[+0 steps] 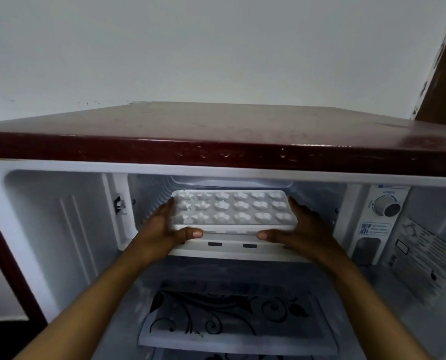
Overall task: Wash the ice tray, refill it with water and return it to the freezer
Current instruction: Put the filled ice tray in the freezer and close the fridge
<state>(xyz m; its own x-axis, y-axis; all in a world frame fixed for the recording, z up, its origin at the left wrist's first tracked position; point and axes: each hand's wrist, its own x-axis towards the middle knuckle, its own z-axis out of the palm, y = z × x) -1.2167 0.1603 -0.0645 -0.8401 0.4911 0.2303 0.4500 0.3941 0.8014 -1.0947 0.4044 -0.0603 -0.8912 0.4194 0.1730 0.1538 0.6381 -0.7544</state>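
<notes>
Left hand (164, 227), right hand (298, 229), gripping ice tray (232, 211)

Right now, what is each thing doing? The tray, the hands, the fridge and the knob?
ice tray: level, held at both ends, at the freezer opening.
left hand: gripping the tray's left end.
right hand: gripping the tray's right end.
fridge: door open, inside lit.
knob: setting too blurred to read.
shelf: in place, bare, with a leaf pattern.

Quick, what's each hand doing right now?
Left hand: closed on the left end of the ice tray.
Right hand: closed on the tray's right end.
</notes>
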